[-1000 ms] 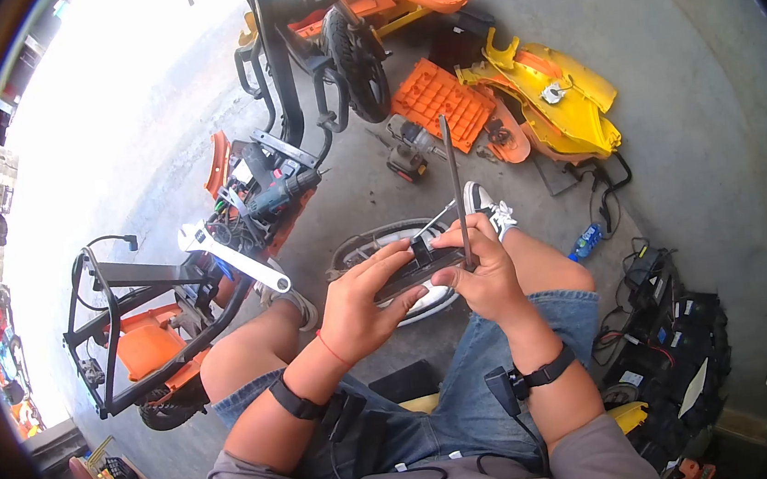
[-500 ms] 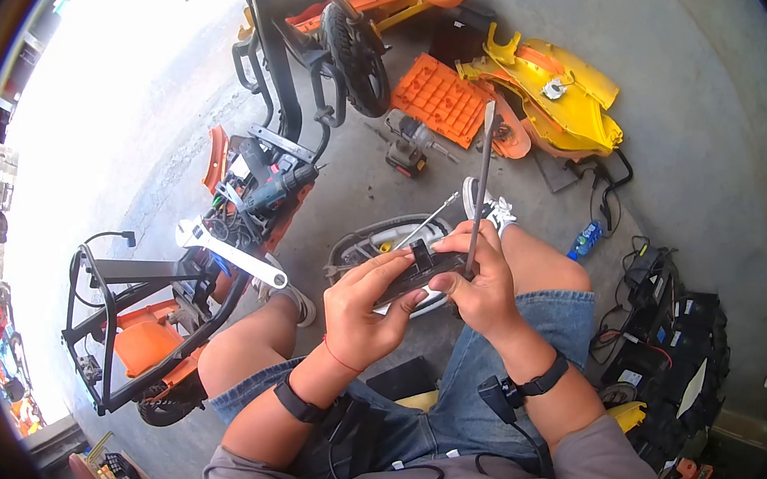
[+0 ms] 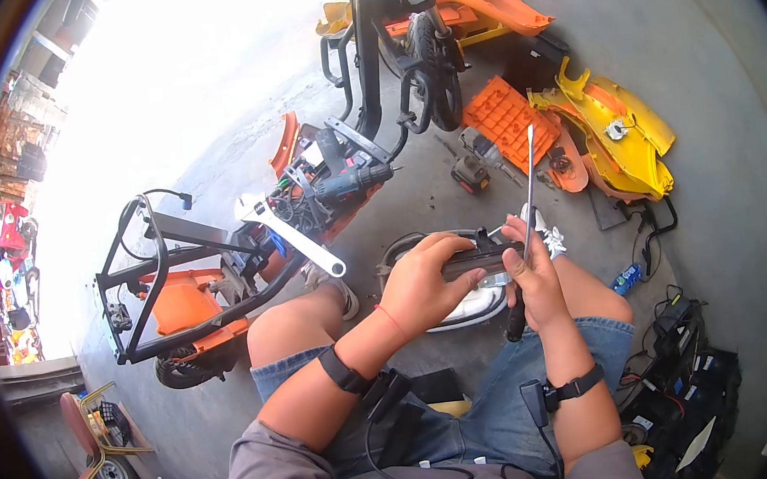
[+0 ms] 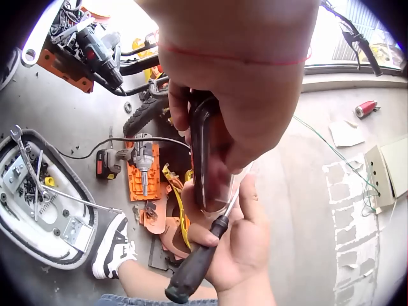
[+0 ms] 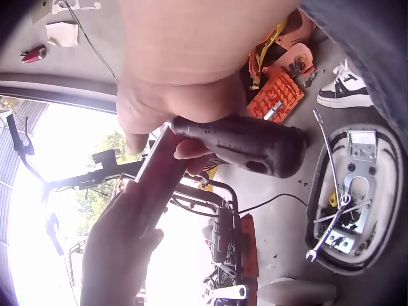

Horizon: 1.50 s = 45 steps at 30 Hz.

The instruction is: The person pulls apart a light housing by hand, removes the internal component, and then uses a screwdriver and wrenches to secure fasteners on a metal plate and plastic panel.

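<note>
In the head view, my left hand (image 3: 431, 283) grips one end of a long dark part (image 3: 487, 257) in front of my knees. It has a glossy black rim and a reddish face in the left wrist view. My right hand (image 3: 540, 284) holds a flat-tipped screwdriver (image 3: 530, 198) at the other end of the part. The blade points up and away, while the dark handle (image 4: 196, 262) sticks out below the palm. Right hand fingertips meet the part's underside (image 5: 162, 182) in the right wrist view.
Between my feet lies an upturned seat pan (image 4: 38, 236) holding a wrench and loose hardware. A large adjustable wrench (image 3: 296, 239) and a drill (image 3: 350, 183) rest on a vehicle frame at left. Orange panels (image 3: 511, 121) and a yellow fairing (image 3: 637, 141) lie ahead right.
The head view has swung left, so the scene sits farther right. The right hand's fingers have straightened somewhat, and the screwdriver's handle now shows below it. The dark part has turned.
</note>
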Each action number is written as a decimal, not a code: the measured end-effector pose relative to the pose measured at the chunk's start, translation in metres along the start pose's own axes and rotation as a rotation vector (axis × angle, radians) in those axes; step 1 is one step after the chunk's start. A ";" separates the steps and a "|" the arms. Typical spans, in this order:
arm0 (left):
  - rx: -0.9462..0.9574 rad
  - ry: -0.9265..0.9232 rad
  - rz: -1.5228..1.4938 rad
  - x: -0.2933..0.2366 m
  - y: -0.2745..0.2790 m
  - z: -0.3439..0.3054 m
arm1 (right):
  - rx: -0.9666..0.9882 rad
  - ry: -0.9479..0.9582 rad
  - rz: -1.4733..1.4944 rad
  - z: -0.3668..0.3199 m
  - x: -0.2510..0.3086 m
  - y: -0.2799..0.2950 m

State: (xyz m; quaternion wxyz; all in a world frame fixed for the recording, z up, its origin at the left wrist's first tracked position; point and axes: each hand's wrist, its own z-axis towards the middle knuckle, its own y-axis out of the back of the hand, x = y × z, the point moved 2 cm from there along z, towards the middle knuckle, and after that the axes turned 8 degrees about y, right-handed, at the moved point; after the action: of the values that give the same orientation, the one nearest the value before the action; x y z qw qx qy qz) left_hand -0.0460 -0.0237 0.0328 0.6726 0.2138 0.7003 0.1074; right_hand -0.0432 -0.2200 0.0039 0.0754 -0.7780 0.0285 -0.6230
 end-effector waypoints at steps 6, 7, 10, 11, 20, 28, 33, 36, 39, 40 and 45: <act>-0.054 -0.235 0.130 0.000 -0.010 -0.004 | -0.176 -0.232 0.218 0.010 -0.017 0.012; -0.028 -0.222 0.118 0.001 -0.011 -0.005 | -0.175 -0.229 0.198 0.010 -0.017 0.011; 0.063 -0.193 0.074 -0.002 -0.008 -0.003 | -0.201 -0.168 0.217 0.014 -0.024 0.017; 0.083 -0.097 -0.043 -0.005 -0.005 -0.003 | -0.210 -0.167 0.218 0.014 -0.022 0.018; 0.552 0.662 -0.212 0.046 -0.002 0.008 | -0.016 -0.041 0.545 0.013 -0.013 0.019; 0.498 0.712 -0.668 0.024 -0.023 -0.005 | 0.010 -0.018 0.577 0.011 -0.012 0.015; 0.181 0.735 -1.302 0.032 -0.012 0.009 | 0.045 -0.092 0.627 0.010 -0.008 0.012; 0.130 0.601 -1.342 0.045 -0.001 0.016 | 0.130 -0.145 0.704 0.007 -0.004 0.014; 0.042 0.564 -1.446 0.042 0.014 0.020 | 0.383 -0.189 0.846 0.003 0.005 0.014; 0.046 0.564 -1.444 0.041 0.020 0.022 | 0.380 -0.184 0.846 0.002 0.007 0.018; -0.099 0.479 -1.532 0.047 0.053 0.023 | 0.330 -0.049 0.633 -0.012 0.032 0.044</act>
State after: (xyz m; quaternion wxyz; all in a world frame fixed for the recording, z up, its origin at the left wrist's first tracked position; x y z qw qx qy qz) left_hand -0.0156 0.0414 0.0122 0.3994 -0.3850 0.7721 -0.3099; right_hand -0.0457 -0.2691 0.0309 0.3900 -0.7228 0.1652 -0.5461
